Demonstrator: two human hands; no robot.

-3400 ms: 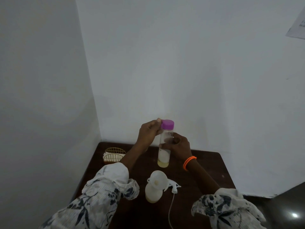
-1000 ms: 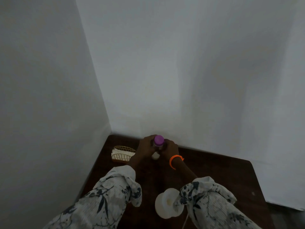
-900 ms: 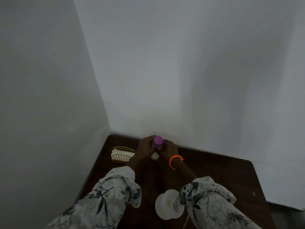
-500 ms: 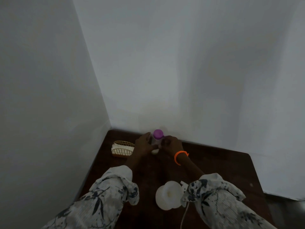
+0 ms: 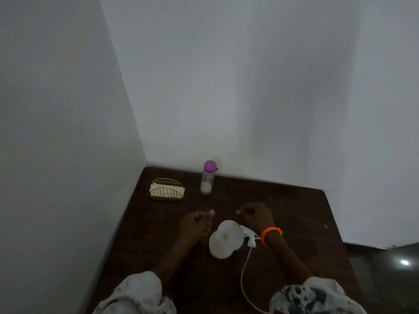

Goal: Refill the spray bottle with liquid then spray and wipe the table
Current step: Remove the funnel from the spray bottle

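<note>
Purple-capped refill bottle (image 5: 206, 180) upright, funnel-topped spray bottle (image 5: 221, 244), sprayer head (image 5: 249, 237) beside

Location: a plain domestic room corner. 2 bare white walls (image 5: 249, 87) meet behind a dark wooden worktop (image 5: 283, 211). A gold wire napkin holder (image 5: 167, 189) stands on the worktop. Dark glossy floor (image 5: 385, 268) is visible at right.

No legible text, label or number on anything.
</note>
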